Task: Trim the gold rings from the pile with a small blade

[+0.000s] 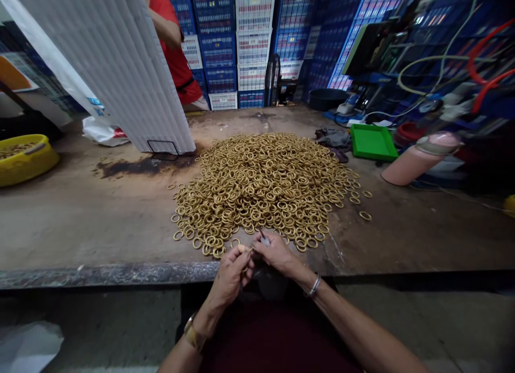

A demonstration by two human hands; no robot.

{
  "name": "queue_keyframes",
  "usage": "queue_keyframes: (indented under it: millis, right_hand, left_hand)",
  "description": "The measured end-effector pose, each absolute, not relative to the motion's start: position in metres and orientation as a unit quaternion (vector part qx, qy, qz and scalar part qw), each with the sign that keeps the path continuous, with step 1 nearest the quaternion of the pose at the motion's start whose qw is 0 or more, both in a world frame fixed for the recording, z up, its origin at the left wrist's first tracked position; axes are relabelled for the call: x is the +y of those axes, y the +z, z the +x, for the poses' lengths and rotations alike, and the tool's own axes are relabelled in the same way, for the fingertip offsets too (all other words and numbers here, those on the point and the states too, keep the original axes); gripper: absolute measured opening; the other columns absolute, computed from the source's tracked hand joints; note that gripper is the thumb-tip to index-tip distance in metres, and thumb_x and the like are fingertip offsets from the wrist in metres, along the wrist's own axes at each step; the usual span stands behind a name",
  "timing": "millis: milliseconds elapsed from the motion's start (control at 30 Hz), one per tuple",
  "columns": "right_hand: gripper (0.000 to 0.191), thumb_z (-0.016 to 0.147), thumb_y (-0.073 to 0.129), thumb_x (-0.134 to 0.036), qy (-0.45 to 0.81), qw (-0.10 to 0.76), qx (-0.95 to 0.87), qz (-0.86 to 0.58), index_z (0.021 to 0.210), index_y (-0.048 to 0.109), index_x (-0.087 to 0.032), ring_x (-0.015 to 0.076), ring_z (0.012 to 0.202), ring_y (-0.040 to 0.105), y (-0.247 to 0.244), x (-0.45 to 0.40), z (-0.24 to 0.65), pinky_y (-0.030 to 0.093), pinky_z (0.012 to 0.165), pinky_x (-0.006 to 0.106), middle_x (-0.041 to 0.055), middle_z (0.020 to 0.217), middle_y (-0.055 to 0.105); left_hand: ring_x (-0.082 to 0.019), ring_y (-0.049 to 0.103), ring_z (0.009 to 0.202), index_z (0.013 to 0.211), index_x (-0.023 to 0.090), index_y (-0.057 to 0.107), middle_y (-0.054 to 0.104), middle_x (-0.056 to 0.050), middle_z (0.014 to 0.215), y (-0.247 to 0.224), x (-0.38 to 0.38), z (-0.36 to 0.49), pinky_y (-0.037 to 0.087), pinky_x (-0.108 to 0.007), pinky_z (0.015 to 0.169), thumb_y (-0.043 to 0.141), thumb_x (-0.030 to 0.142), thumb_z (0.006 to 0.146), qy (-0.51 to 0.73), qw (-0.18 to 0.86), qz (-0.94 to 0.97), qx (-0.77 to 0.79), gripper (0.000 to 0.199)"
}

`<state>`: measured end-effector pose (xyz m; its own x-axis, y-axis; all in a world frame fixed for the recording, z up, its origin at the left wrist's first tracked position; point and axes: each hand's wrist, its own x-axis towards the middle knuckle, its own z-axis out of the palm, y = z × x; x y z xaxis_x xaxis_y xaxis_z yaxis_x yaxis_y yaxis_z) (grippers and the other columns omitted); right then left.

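Observation:
A broad heap of brass-coloured rings (265, 180) lies on the worn wooden table (132, 217). At its near edge, my left hand (234, 271) is closed, pinching a small ring, with a pale wrap on one finger. Close beside it on the right, my right hand (276, 250) is closed round a small tool (264, 239) whose thin dark tip points up. The tool's lower end is hidden near the ring between the two hands. A watch is on my left wrist and a metal bracelet on my right.
A tall stack of white sheets (120, 67) leans at the back left, near a yellow basin (26, 159). A person in red (177, 56) stands behind it. At right are a green tray (373, 142) and a pink cylinder (418, 158). Crates (219, 51) line the back.

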<state>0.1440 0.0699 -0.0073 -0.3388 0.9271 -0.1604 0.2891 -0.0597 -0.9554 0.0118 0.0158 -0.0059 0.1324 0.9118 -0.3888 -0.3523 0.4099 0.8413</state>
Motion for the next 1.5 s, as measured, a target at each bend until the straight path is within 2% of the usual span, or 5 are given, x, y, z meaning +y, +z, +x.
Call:
queue_keyframes:
  millis: [500,833,1000,1200,1500]
  right_hand:
    - [0.015,0.074,0.041,-0.017,0.351,0.210,-0.787,-0.461,0.064,0.053,-0.018,0.0091,0.051,0.041,-0.014,0.059,0.150,0.029,0.050,0.020,-0.0022,0.056,0.051]
    - [0.017,0.071,0.042,-0.014,0.331,0.172,-0.811,-0.450,0.068,0.058,-0.019,0.0101,0.054,0.046,-0.012,0.062,0.150,0.029,0.051,0.019,-0.0009,0.059,0.056]
    - [0.019,0.073,0.043,-0.015,0.279,0.116,-0.831,-0.467,0.080,0.060,-0.019,0.0115,0.059,0.051,-0.012,0.066,0.149,0.029,0.054,0.021,0.0010,0.068,0.062]
    - [0.020,0.079,0.043,-0.019,0.161,0.146,-0.808,-0.548,0.098,0.051,-0.017,0.0155,0.070,0.059,-0.015,0.074,0.139,0.031,0.059,0.023,0.0053,0.080,0.065]
    - [0.020,0.086,0.037,-0.031,0.066,-0.003,-0.793,-0.606,0.095,0.049,-0.016,0.0228,0.064,0.063,-0.014,0.095,0.118,0.030,0.051,0.025,0.0095,0.069,0.065]
  left_hand:
    - [-0.004,0.040,0.044,0.069,0.017,0.045,0.049,0.005,0.058,-0.003,0.017,0.011,0.024,-0.015,0.041,0.062,0.045,0.069,0.498,0.694,0.262,0.450,0.032]
    - [-0.004,0.040,0.043,0.068,0.017,0.045,0.049,0.004,0.057,-0.012,0.016,0.008,0.024,-0.014,0.038,0.057,0.048,0.072,0.489,0.652,0.336,0.472,0.033]
    - [-0.004,0.041,0.041,0.069,0.017,0.048,0.049,0.004,0.056,0.003,0.008,0.006,0.024,-0.014,0.035,0.058,0.042,0.074,0.473,0.690,0.341,0.428,0.028]
    - [-0.003,0.041,0.044,0.072,0.014,0.049,0.056,-0.001,0.074,0.001,0.009,0.001,0.024,-0.015,0.035,0.059,0.038,0.074,0.523,0.719,0.231,0.395,0.025]
    - [-0.006,0.046,0.042,0.088,0.017,0.050,0.060,-0.002,0.070,-0.009,0.011,0.004,0.024,-0.015,0.034,0.062,0.029,0.068,0.538,0.744,0.177,0.353,0.026]
